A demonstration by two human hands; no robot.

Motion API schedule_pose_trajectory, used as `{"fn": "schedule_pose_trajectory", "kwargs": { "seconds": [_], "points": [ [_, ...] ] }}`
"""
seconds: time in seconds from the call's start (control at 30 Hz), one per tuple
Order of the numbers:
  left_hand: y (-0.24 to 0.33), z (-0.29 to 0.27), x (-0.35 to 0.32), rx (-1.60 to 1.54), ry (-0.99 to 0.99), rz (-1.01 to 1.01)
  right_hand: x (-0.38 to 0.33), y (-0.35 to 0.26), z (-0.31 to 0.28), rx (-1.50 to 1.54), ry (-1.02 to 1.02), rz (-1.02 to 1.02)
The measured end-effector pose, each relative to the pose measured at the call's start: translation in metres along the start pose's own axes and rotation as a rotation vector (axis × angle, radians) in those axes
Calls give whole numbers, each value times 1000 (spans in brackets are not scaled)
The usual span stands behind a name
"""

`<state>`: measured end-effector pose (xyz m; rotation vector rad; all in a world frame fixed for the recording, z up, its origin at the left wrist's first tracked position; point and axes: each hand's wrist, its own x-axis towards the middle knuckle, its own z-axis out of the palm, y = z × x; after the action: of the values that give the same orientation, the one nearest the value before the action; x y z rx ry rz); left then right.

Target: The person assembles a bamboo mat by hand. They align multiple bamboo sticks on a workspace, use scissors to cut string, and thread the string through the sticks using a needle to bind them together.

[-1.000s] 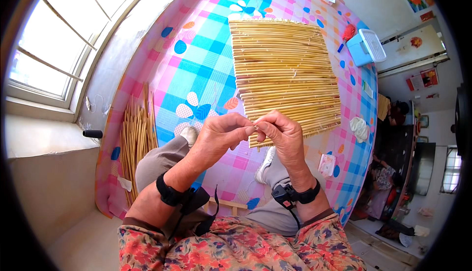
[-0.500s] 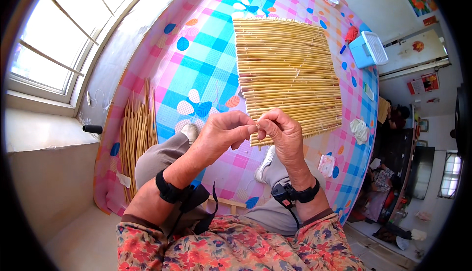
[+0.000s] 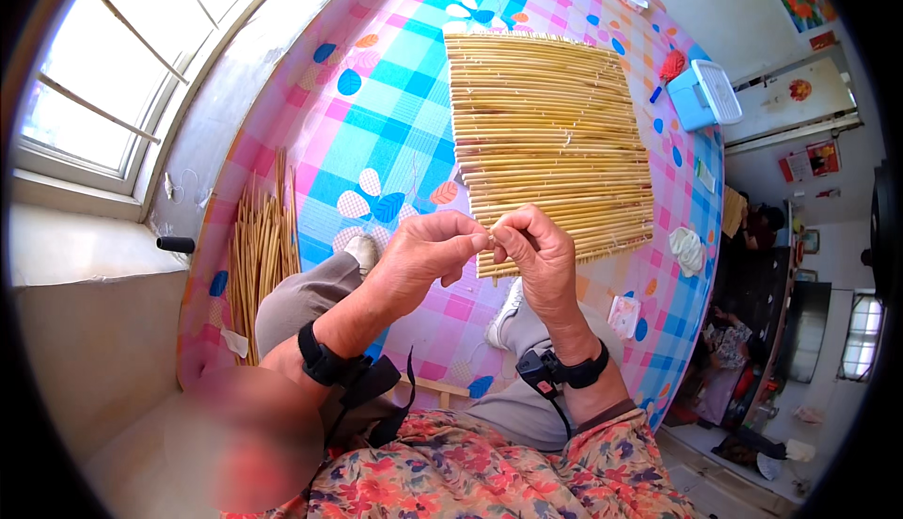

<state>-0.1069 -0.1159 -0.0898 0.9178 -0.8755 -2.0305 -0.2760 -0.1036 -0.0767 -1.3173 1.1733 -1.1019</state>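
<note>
A mat of thin yellow stalks, tied side by side with light thread, lies spread in front of me. At its near left corner, my left hand and my right hand meet with thumbs and forefingers pinched almost tip to tip. Whatever sits between the fingertips is too small to make out; a tiny pale bit shows at the pinch. Both hands are closed and raised just in front of the mat's near edge. Black straps with small devices circle both wrists.
A bundle of loose stalks lies left by the wall. The plaid sheet spreads under everything. Toward the right are a blue box with a white lid, a red ball of yarn, a white cloth and a small clear container.
Both hands stay pinched together in nearly the same place, with only a slight shift of the fingers. The mat and the loose stalks have not moved.
</note>
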Motion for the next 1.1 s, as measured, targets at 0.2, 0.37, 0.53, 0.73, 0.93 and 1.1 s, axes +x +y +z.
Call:
{"fn": "schedule_pose_trajectory", "kwargs": {
  "seconds": [0.2, 0.37, 0.53, 0.73, 0.93, 1.1],
  "points": [
    [-3, -2, -1, -7, 40, 30, 2, -3, -8, 136, 20, 156],
    [2, 3, -1, 224, 63, 127, -5, -4, -11, 157, -89, 202],
    [4, 3, -1, 267, 68, 138, -6, -11, -3, 156, -58, 183],
    [4, 1, -2, 297, 48, 103, -6, -4, -4, 83, -55, 92],
    [8, -4, 1, 298, -35, 43, -3, -5, -13, 39, 3, -6],
    [13, -23, 3, 371, -20, 73, 13, -8, -65, 430, 307, -38]
  ]
}}
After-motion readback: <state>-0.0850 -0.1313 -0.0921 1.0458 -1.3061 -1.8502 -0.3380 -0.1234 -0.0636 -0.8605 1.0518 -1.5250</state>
